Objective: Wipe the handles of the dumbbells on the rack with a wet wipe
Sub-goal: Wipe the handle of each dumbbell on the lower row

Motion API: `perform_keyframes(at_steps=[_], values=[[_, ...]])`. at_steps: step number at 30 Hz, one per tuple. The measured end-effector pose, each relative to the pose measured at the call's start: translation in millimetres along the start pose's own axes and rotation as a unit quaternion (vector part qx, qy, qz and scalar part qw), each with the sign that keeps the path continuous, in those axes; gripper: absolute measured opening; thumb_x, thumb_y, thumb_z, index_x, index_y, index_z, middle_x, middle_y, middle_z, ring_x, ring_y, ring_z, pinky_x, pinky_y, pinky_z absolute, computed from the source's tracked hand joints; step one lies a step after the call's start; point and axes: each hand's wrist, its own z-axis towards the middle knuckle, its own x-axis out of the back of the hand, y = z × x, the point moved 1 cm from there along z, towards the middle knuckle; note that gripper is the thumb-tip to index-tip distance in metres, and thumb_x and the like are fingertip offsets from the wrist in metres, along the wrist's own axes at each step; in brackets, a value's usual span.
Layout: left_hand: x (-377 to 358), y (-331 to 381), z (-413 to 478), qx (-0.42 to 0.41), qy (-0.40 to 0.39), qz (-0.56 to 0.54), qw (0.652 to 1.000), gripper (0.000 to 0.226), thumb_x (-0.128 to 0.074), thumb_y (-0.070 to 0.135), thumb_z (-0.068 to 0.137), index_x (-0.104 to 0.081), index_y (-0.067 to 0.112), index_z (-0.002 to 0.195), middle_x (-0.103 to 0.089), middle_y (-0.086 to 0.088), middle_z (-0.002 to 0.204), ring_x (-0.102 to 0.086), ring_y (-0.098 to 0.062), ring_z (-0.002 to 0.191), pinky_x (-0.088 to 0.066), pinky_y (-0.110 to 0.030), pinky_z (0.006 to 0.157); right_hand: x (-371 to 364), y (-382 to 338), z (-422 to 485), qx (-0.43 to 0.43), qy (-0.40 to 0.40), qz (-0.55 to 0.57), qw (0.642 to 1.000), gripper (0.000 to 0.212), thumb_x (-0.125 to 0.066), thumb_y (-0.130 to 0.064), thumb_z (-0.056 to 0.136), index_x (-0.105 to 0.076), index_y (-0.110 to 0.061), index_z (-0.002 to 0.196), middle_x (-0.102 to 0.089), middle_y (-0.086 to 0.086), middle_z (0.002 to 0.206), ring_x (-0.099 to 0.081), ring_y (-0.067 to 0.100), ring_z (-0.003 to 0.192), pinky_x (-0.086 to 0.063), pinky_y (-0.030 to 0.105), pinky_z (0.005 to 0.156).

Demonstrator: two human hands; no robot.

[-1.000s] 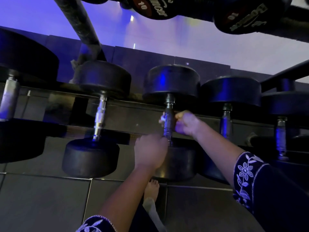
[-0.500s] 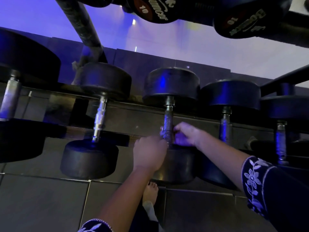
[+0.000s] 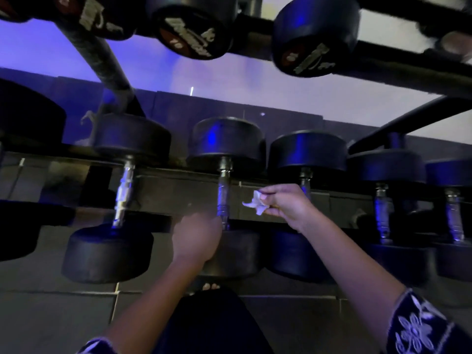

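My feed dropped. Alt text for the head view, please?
The right hand pinches a crumpled white wet wipe just right of the middle dumbbell's handle, not touching it. The left hand grips that handle's lower end. More dumbbells sit along the rack and overhead.

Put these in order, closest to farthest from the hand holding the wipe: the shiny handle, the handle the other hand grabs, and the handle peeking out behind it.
From the right hand, pinching the wet wipe:
1. Half-hidden handle: just behind that hand.
2. Middle handle: left of the wipe, left hand gripping its lower end.
3. Shiny handle: far left.
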Motion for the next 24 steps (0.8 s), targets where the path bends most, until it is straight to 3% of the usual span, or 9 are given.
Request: perform_keyframes(at_steps=[2, 4, 7, 11, 16, 19, 24], values=[[1, 21, -5, -0.012, -0.036, 0.097, 0.995, 0.041, -0.044, 0.046, 0.093, -0.069, 0.013, 0.087, -0.066, -0.010, 0.086, -0.063, -0.034, 0.094, -0.044, -0.037, 0.086, 30, 1, 1, 0.088, 0.112, -0.073, 0.987, 0.014, -0.069, -0.010, 0.085, -0.068, -0.006, 0.098, -0.069, 0.009, 0.075, -0.069, 0.013, 0.073, -0.057, 0.028, 0.077], [-6, 53, -16, -0.078, -0.039, 0.171, 0.981, 0.040, -0.041, 0.049, 0.094, -0.065, 0.017, 0.095, -0.068, -0.007, 0.098, -0.063, -0.028, 0.099, -0.038, -0.036, 0.092, 53, 2, 1, 0.143, 0.208, -0.149, 0.956, 0.018, -0.073, -0.017, 0.082, -0.071, -0.008, 0.097, -0.071, 0.002, 0.078, -0.067, 0.011, 0.073, -0.054, 0.025, 0.076], [-38, 106, -37, -0.190, -0.062, 0.138, 0.970, 0.034, -0.042, 0.048, 0.093, -0.059, 0.020, 0.102, -0.064, -0.002, 0.112, -0.060, -0.024, 0.106, -0.036, -0.037, 0.096, 74, 7, -3, 0.170, 0.261, -0.230, 0.922, 0.017, -0.068, -0.009, 0.083, -0.072, -0.006, 0.099, -0.072, 0.007, 0.091, -0.060, 0.011, 0.078, -0.036, 0.009, 0.068], [-77, 137, -39, -0.237, -0.130, 0.095, 0.958, 0.035, -0.043, 0.046, 0.095, -0.058, 0.019, 0.112, -0.062, -0.005, 0.115, -0.059, -0.027, 0.108, -0.041, -0.039, 0.091, 91, 19, 0, 0.164, 0.296, -0.239, 0.910, 0.020, -0.064, -0.008, 0.082, -0.072, -0.008, 0.101, -0.073, 0.009, 0.096, -0.067, 0.020, 0.088, -0.037, 0.010, 0.070], [-107, 127, -37, -0.276, -0.152, 0.082, 0.945, 0.046, -0.029, 0.052, 0.099, -0.060, 0.018, 0.104, -0.066, -0.009, 0.105, -0.061, -0.029, 0.099, -0.043, -0.038, 0.085, 101, 28, 2, 0.177, 0.264, -0.249, 0.915, 0.009, -0.066, -0.003, 0.077, -0.069, 0.002, 0.083, -0.070, 0.018, 0.078, -0.064, 0.028, 0.071, -0.045, 0.026, 0.067], [-116, 112, -35, -0.324, -0.120, 0.056, 0.937, 0.050, -0.020, 0.056, 0.097, -0.055, 0.020, 0.092, -0.065, -0.005, 0.087, -0.062, -0.027, 0.084, -0.046, -0.038, 0.078, 103, 37, 5, 0.158, 0.200, -0.269, 0.929, 0.014, -0.074, -0.003, 0.071, -0.073, -0.008, 0.085, -0.073, 0.008, 0.081, -0.057, 0.005, 0.058, -0.041, 0.010, 0.056], [-126, 104, -29, -0.352, -0.094, 0.027, 0.931, 0.045, -0.024, 0.051, 0.100, -0.052, 0.019, 0.088, -0.059, -0.002, 0.080, -0.059, -0.025, 0.076, -0.047, -0.041, 0.072, 104, 47, 4, 0.125, 0.190, -0.309, 0.924, 0.014, -0.085, -0.018, 0.063, -0.075, -0.016, 0.072, -0.072, 0.001, 0.072, -0.063, 0.008, 0.065, -0.048, 0.018, 0.064]])
